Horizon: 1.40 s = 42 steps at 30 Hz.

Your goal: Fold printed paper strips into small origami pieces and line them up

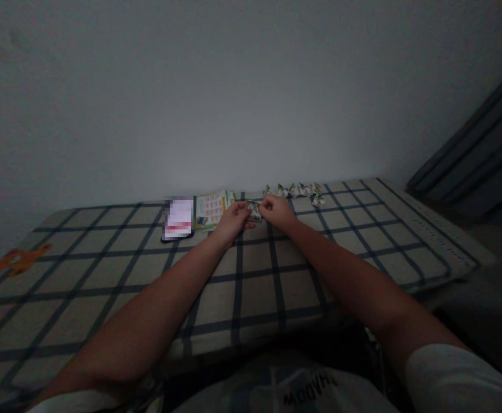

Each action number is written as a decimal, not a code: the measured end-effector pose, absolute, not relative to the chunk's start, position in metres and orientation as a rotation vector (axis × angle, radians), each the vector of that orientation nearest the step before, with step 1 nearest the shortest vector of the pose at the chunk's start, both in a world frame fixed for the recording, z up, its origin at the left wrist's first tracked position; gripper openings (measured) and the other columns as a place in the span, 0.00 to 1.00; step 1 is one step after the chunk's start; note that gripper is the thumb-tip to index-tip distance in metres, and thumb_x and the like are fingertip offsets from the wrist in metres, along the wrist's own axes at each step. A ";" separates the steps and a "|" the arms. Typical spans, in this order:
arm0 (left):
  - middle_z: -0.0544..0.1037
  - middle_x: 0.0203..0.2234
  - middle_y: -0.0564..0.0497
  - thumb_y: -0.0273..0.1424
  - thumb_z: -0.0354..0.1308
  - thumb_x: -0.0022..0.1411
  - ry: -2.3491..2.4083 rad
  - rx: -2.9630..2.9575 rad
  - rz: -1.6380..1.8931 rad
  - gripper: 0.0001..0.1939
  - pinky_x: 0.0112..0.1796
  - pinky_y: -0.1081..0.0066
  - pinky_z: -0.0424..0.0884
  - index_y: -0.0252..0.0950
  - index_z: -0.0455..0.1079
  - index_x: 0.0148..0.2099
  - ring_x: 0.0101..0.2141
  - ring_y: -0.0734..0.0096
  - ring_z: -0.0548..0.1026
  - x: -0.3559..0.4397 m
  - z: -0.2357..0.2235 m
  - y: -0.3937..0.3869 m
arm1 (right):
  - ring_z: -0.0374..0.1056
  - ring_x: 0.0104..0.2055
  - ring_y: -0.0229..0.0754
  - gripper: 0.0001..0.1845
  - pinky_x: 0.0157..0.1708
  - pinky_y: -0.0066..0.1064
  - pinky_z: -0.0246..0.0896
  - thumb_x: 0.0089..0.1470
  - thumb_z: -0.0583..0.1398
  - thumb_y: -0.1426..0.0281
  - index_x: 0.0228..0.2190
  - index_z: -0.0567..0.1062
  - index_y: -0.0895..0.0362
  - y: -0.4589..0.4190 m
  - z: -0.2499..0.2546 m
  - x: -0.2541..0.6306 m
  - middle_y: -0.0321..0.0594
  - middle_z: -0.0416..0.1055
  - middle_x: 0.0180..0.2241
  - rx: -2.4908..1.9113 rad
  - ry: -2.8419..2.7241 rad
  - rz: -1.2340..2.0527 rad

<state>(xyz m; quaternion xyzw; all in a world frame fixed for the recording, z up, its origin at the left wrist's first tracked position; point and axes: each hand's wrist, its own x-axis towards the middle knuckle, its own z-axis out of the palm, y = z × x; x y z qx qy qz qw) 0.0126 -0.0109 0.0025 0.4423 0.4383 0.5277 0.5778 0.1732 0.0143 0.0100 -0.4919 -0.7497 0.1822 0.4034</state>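
Note:
Between my two hands is a small piece of printed paper [254, 212], partly hidden by the fingers. My left hand [235, 219] has its fingers curled around the paper's left side. With thumb and fingers pinched together, my right hand [275, 210] grips its right edge. Just left of my left hand lies a stack of printed leaflets [210, 210]. Beyond my right hand, several small folded paper pieces [305, 190] stand in a loose row, with one [318, 201] set nearer to me.
A phone [179, 219] with a lit, blurred screen lies left of the leaflets. The checked cloth [255, 275] covers the table, which meets a plain wall. An orange toy-like shape [19, 260] lies at the far left. A dark curtain [478, 132] hangs at the right.

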 end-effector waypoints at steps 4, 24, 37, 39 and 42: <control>0.76 0.24 0.55 0.22 0.62 0.57 1.090 1.050 1.244 0.18 0.28 0.72 0.76 0.36 0.62 0.49 0.23 0.73 0.78 0.014 0.001 -0.009 | 0.61 0.27 0.36 0.10 0.29 0.27 0.50 0.53 0.60 0.66 0.23 0.68 0.57 0.016 0.007 0.174 0.32 0.64 0.21 -1.277 -1.886 0.461; 0.78 0.26 0.49 0.28 0.65 0.58 1.214 1.131 1.168 0.27 0.25 0.74 0.74 0.33 0.65 0.59 0.21 0.70 0.78 0.021 0.006 -0.008 | 0.70 0.48 0.45 0.13 0.48 0.33 0.60 0.64 0.54 0.70 0.44 0.78 0.58 -0.022 0.012 0.197 0.46 0.77 0.44 -1.174 -2.366 0.041; 0.80 0.29 0.48 0.26 0.59 0.60 1.159 1.218 1.164 0.12 0.26 0.76 0.72 0.33 0.72 0.47 0.21 0.76 0.76 0.019 -0.002 -0.010 | 0.72 0.45 0.46 0.12 0.41 0.33 0.60 0.62 0.57 0.66 0.42 0.79 0.55 -0.024 0.021 0.281 0.42 0.78 0.43 -1.623 -2.007 -0.115; 0.80 0.28 0.48 0.26 0.60 0.59 1.155 1.219 1.161 0.11 0.26 0.76 0.73 0.33 0.72 0.45 0.21 0.76 0.76 0.018 -0.002 -0.010 | 0.72 0.46 0.46 0.12 0.42 0.33 0.61 0.62 0.57 0.66 0.42 0.79 0.55 -0.023 0.018 0.287 0.43 0.78 0.43 -1.649 -1.990 -0.151; 0.79 0.27 0.48 0.26 0.60 0.58 1.155 1.220 1.173 0.09 0.26 0.76 0.72 0.33 0.73 0.43 0.21 0.76 0.75 0.018 -0.002 -0.012 | 0.71 0.46 0.47 0.13 0.43 0.33 0.61 0.63 0.57 0.65 0.42 0.79 0.55 -0.022 0.015 0.290 0.45 0.78 0.44 -1.738 -1.939 -0.184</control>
